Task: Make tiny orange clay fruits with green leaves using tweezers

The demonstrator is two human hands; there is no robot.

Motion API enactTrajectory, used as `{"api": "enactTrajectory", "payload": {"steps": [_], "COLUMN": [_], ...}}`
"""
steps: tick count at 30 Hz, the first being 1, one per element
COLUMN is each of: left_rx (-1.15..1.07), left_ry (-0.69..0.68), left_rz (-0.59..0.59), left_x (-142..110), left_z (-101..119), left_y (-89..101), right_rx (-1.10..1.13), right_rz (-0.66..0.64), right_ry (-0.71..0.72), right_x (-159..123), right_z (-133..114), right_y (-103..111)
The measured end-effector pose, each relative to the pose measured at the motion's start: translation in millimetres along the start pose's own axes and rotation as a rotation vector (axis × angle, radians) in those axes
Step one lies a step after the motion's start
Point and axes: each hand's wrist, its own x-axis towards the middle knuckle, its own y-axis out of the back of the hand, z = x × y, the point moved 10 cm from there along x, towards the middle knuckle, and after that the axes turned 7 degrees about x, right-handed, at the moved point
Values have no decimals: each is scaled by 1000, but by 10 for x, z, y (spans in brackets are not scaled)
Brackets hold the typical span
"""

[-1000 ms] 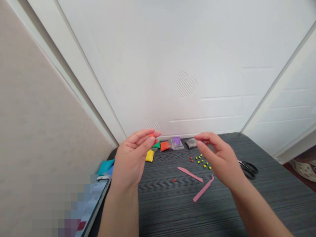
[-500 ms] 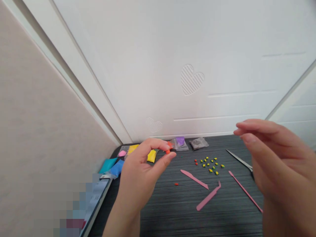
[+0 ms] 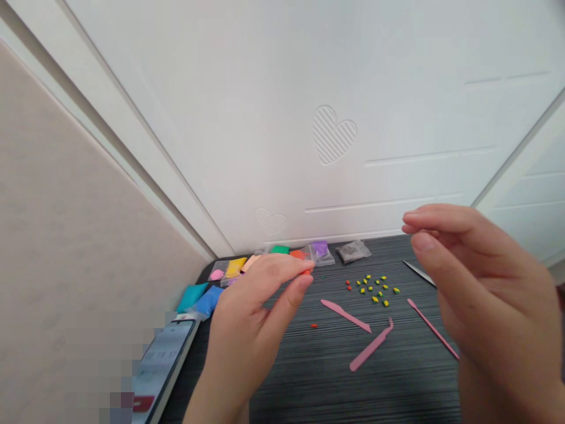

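Note:
My left hand (image 3: 249, 312) pinches a small orange-red piece of clay (image 3: 306, 272) between thumb and forefinger, above the dark table. Most of the piece is covered by the fingertips. My right hand (image 3: 489, 288) is raised at the right with thumb and fingers a little apart and nothing visible between them. Below the hands lie several tiny yellow-and-green clay pieces (image 3: 375, 300), two red bits (image 3: 349, 288) beside them, and one separate orange-red piece (image 3: 313, 325).
A pink plastic knife (image 3: 346, 316), pink tweezers (image 3: 371, 351) and a thin pink stick tool (image 3: 432, 328) lie on the table (image 3: 309, 383). Scissors (image 3: 419, 273) are partly behind my right hand. Bags of coloured clay (image 3: 321, 252) line the back; a phone (image 3: 165, 365) stands left.
My left fingertips have closed more over the orange-red piece, which shows less. My right hand has shifted slightly left and up. The view has moved a little.

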Motion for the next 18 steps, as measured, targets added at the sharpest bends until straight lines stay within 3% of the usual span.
{"api": "enactTrajectory", "payload": {"steps": [11, 18], "left_rx": [-144, -26], "left_ry": [53, 8], "left_rz": [111, 99], "left_x": [-45, -43], "left_z": [-3, 107], "left_y": [108, 109], "right_rx": [-20, 28], "right_rz": [23, 80], "right_ry": [70, 57], "right_x": [-33, 12], "right_z": [-124, -100], "right_y": [39, 152]}}
